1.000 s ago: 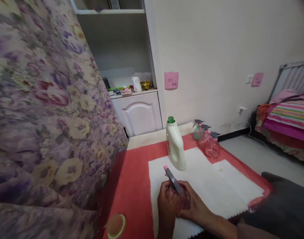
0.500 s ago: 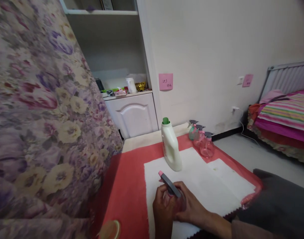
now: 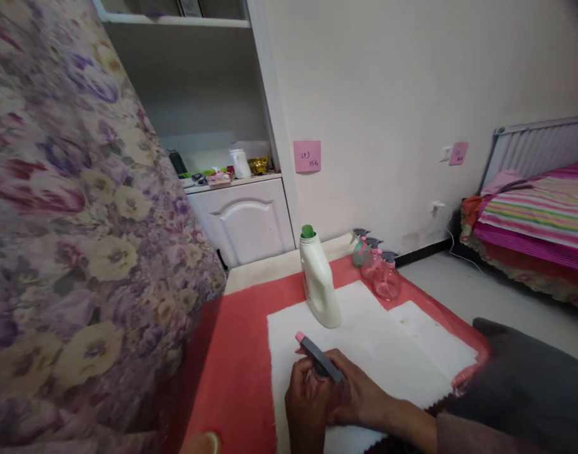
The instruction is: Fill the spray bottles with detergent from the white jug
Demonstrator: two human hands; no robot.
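Both my hands are closed around a small spray bottle (image 3: pixel 319 360) with a grey trigger head and a pink nozzle pointing up and left. My left hand (image 3: pixel 304 397) grips near its neck. From the right, my right hand (image 3: pixel 359 392) wraps the clear pinkish body, which the fingers partly hide. Beyond them a pale green jug (image 3: pixel 321 284) with a handle stands upright on white paper (image 3: pixel 387 343), something green showing in its mouth. Farther back on the right are a pink spray bottle (image 3: pixel 387 282), another pink spray bottle (image 3: pixel 371 261) and a green spray bottle (image 3: pixel 359 251).
A red cloth (image 3: pixel 236 353) covers the table. At the bottom edge lies a round, pale-rimmed object (image 3: pixel 213 441), mostly cut off. A floral curtain (image 3: pixel 94 239) hangs on the left. Behind stand a white cabinet (image 3: pixel 251 221) and, right, a bed (image 3: pixel 544 208).
The whole view has shifted slightly left. My hands keep holding the spray bottle in nearly the same place; the jug and other bottles stay where they were.
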